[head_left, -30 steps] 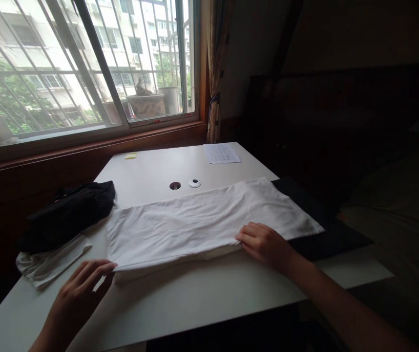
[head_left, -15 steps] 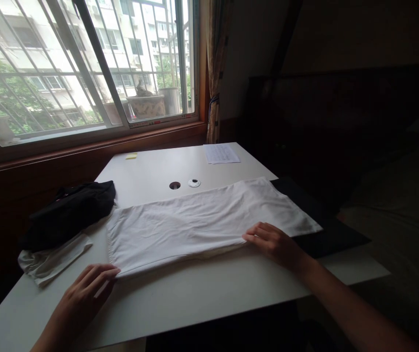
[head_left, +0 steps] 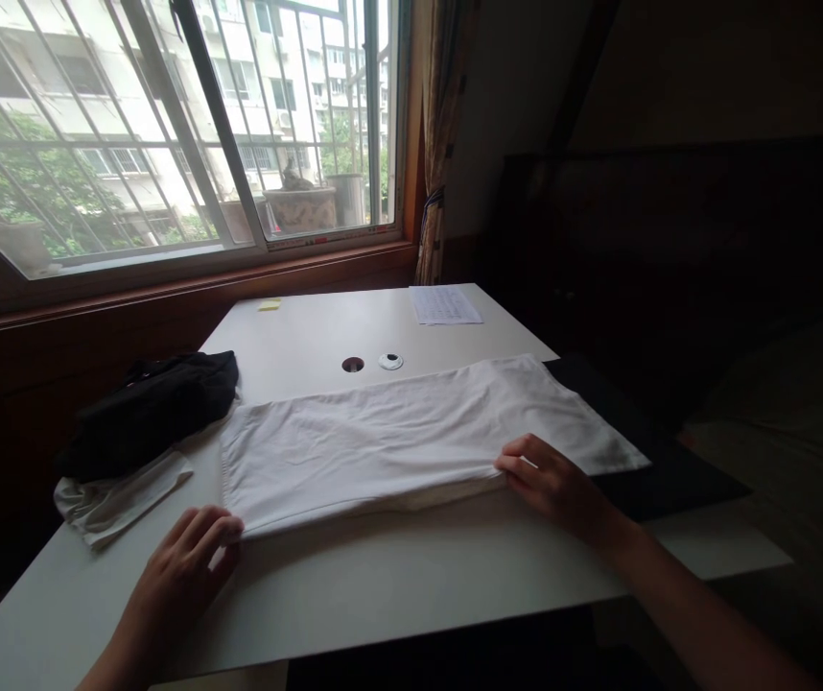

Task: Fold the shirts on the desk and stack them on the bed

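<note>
- A barred window [head_left: 188,134] fills the upper left of the frame, with a patterned curtain [head_left: 435,202] at its right edge; the right side is very dark.
- Below them, a white table [head_left: 397,595] spans the middle and lower left, carrying a yellow slip [head_left: 269,304] and printed papers [head_left: 445,305] toward its far edge.
- Near the centre of the frame, a dark round hole [head_left: 352,365] and a white round piece [head_left: 390,361] sit side by side in the tabletop.
- A white cloth [head_left: 383,437] lies long and flat across the middle of the frame, lightly wrinkled, its right part over a dark sheet [head_left: 663,480].
- The left hand [head_left: 185,561], lower left, has its fingers closed on the cloth's near left corner.
- The right hand [head_left: 552,485], right of centre, pinches the near edge between its fingers; the cloth extends beyond them to the right.
- At left, black clothing [head_left: 152,413] lies bunched, partly over a pale garment [head_left: 124,504], near the white cloth's left end.
</note>
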A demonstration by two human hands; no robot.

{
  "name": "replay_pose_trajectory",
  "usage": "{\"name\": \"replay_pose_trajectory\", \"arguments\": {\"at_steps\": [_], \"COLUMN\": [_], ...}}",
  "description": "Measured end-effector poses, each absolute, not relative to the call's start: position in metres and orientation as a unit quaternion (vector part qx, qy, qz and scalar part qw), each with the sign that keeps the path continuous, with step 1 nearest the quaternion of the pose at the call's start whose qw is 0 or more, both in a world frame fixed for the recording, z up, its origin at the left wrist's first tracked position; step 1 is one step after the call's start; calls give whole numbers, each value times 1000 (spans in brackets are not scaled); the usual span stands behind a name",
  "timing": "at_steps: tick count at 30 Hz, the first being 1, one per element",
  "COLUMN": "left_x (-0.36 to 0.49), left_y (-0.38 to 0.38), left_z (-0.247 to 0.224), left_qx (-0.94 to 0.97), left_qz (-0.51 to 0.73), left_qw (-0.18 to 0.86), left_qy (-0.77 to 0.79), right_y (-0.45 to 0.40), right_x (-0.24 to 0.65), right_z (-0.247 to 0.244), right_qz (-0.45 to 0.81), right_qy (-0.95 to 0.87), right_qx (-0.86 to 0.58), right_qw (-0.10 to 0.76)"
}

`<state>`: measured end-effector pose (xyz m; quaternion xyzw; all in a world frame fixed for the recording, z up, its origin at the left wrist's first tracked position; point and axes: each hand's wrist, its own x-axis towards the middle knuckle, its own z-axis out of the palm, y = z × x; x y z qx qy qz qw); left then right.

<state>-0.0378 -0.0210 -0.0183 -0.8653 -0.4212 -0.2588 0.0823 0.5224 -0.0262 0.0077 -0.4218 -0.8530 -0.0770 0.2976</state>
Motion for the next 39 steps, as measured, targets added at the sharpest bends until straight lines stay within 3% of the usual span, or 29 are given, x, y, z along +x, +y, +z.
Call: {"name": "replay_pose_trajectory", "arguments": {"at_steps": [8,13,19,24,32,39], "left_x": [-42,-37,-32,-39,-40,-42], "left_y": [-26,-21,-13,-19,-22,-12], "left_z": [-13,4,17,3,-13,-10], "left_qx": [-879,-872,-864,-875,-880,-906], "left_qz": [-263,-277,-285,-273,-247,-177], "left_qw": [66,98,128,91,32,72], "left_qy": [-393,-393,-394,-390,-405,-379], "right_y": [-27,-35,-21,-11,-6,-3], "right_x": [511,464,395,383,398,407], "right_z": [15,20,13,10,15,22], "right_qz": [-31,21,-7,-35,4,32], "right_qy": [-876,-893,-907,-913,-920,-917], "right_qx": [-424,-385,-380,-386,-351,-317], "right_qw": [229,233,183,131,172,238]}}
